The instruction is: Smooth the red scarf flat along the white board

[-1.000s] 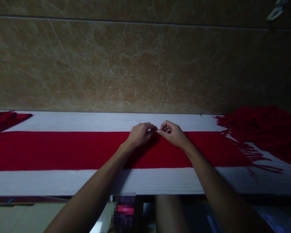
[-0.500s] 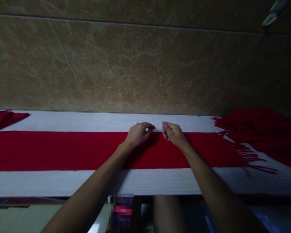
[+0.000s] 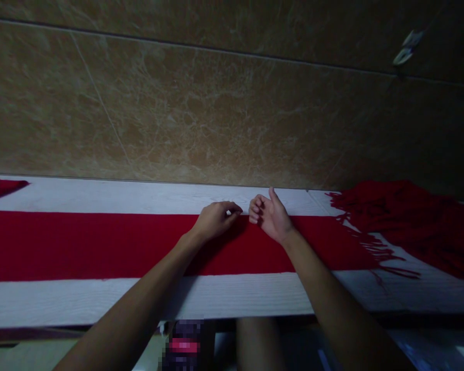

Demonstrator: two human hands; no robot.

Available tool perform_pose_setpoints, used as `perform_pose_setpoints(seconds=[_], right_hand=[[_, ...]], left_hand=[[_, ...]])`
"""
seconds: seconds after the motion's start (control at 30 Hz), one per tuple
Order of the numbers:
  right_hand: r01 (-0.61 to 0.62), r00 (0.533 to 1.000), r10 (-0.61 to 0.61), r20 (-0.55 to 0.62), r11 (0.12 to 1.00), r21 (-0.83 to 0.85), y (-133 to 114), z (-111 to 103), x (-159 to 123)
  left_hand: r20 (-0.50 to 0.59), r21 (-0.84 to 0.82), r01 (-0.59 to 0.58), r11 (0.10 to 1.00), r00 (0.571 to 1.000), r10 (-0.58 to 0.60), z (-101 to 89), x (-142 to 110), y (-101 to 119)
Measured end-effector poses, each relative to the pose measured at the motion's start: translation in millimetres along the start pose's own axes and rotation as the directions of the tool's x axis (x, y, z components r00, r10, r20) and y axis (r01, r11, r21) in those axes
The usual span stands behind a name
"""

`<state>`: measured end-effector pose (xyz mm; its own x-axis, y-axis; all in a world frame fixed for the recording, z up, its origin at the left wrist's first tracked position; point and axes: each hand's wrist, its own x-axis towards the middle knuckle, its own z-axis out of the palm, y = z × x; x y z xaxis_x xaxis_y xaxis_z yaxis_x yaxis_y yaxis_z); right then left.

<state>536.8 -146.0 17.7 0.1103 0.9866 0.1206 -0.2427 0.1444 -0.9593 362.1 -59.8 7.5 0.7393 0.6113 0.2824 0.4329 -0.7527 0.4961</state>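
Observation:
A long red scarf (image 3: 81,245) lies flat along a white wood-grain table (image 3: 243,296), its fringe (image 3: 371,250) spread at the right end. Above the scarf's far edge, my left hand (image 3: 213,221) is closed in a pinch, thumb against forefinger. Anything between those fingertips is too small to make out. Just to the right, my right hand (image 3: 272,219) is open over the scarf, palm turned up, thumb raised and fingers loosely curled. It holds nothing that I can see.
Crumpled red fringed cloth (image 3: 413,221) is heaped on the table's right end. Another piece of red cloth (image 3: 3,188) lies at the far left. A brown tiled wall (image 3: 216,123) rises behind the table, with a small pale fitting (image 3: 406,49) at upper right.
My right hand has gone from a closed fist to open, turning its palm up. My left hand keeps its pinch. The whole view has shifted slightly.

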Motion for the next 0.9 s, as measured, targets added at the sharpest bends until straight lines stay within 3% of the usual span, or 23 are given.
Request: perform_pose_setpoints(seconds=[0.13, 0.33, 0.7, 0.9], right_hand=[[0.028, 0.994, -0.011, -0.111, 0.988, 0.153, -2.5, -5.7, 1.1], [0.150, 0.938, -0.025, -0.345, 0.929, 0.339, -0.8, -13.8, 3.5], [0.225, 0.923, -0.138, -0.360, 0.951, 0.213, 9.7, -25.0, 10.4], [0.201, 0.935, -0.145, -0.325, 0.969, 0.144, 14.1, -28.7, 12.0]], left_hand=[[-0.009, -0.005, -0.004, 1.000, 1.000, 0.004, -0.3, 1.0, -0.8], [0.015, 0.040, 0.050, 0.998, 0.999, -0.051, -3.0, 1.0, -0.7], [0.083, 0.125, 0.078, 0.989, 0.993, -0.088, -0.8, 1.1, -2.9], [0.076, 0.063, 0.039, 0.997, 0.996, -0.044, 0.1, 0.2, -2.7]])
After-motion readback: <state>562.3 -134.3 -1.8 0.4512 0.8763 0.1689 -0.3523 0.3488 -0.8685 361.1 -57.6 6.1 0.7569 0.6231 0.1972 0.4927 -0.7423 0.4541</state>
